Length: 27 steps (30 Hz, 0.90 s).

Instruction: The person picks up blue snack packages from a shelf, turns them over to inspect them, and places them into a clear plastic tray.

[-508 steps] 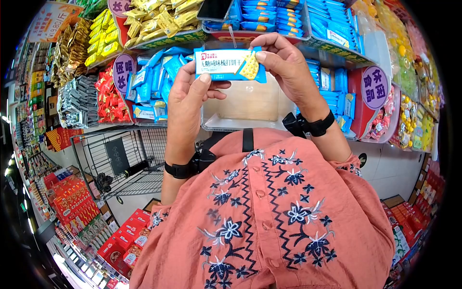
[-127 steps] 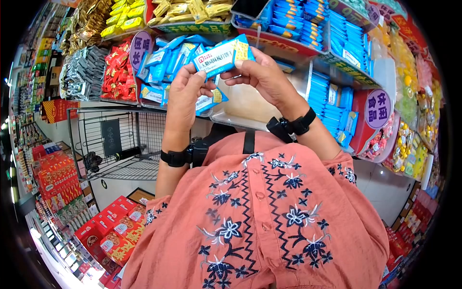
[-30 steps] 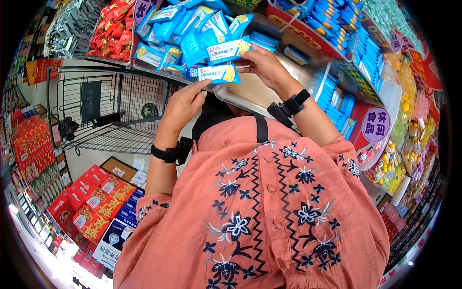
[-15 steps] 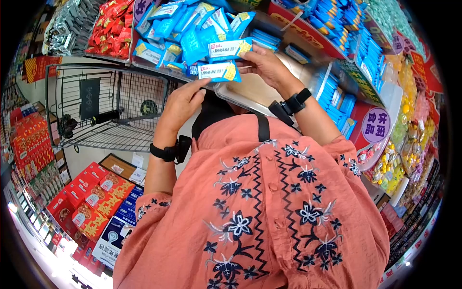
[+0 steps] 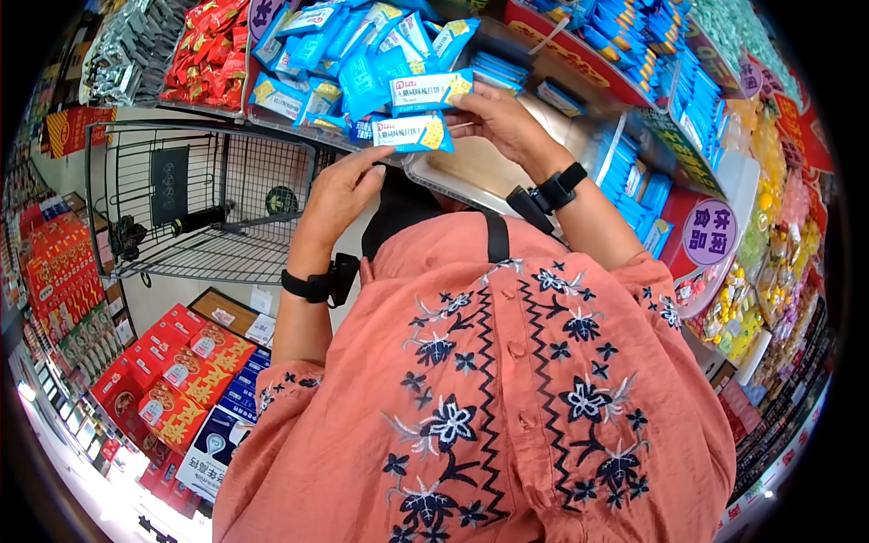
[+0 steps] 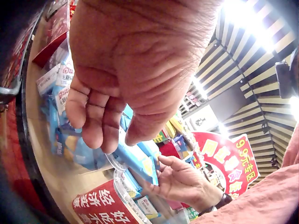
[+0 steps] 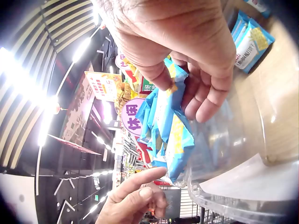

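A blue packet of soda crackers (image 5: 432, 91) lies at the front of a heap of similar packets (image 5: 312, 45). My right hand (image 5: 507, 127) pinches its right end, with thumb on top in the right wrist view. Just below it, a second cracker packet (image 5: 409, 134) slants over the bin's front edge. My left hand (image 5: 344, 195) has its index finger stretched to this lower packet's bottom edge. In the left wrist view, the left hand's other fingers (image 6: 96, 116) bend loosely and hold nothing.
A clear plastic tray (image 5: 453, 185) is right of the heap. Red-wrapped sweets (image 5: 210, 59) fill the bin on the left. A wire shopping cart (image 5: 208, 199) stands at the lower left, near stacked red boxes (image 5: 172, 371). More blue packets (image 5: 634, 185) stand at the right.
Earlier both hands held one cracker packet up in front; it is now down at the heap, held by the right hand alone. The last second shows almost no movement.
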Motion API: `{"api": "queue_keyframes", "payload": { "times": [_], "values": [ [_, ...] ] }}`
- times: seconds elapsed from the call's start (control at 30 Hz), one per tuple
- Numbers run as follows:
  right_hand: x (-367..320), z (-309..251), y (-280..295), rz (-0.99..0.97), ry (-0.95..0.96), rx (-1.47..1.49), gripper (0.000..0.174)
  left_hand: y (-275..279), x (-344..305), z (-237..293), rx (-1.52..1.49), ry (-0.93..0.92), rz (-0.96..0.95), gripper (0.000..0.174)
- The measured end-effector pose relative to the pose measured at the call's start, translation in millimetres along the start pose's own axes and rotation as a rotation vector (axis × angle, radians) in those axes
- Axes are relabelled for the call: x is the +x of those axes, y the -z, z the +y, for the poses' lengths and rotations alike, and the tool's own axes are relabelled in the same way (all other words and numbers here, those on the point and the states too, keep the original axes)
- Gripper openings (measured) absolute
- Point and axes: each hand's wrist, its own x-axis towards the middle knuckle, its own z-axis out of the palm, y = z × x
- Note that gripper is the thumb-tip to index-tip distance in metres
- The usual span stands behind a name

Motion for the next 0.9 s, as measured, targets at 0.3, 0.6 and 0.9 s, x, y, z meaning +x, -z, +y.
{"api": "queue_keyframes", "payload": {
  "times": [0.3,0.6,0.9],
  "values": [
    [-0.8,0.8,-0.4,-0.014,0.008,-0.017,0.027,-3.3,0.6,-6.2,-0.082,0.051,0.041,0.032],
    [-1.8,-1.2,0.8,0.007,0.036,-0.037,0.029,1.1,3.5,-0.2,-0.119,0.111,0.040,0.031],
    [-15.2,-23.1,9.1,0.000,0.075,-0.025,0.029,12.7,13.4,22.9,-0.287,0.165,0.014,0.036]
  ]
}}
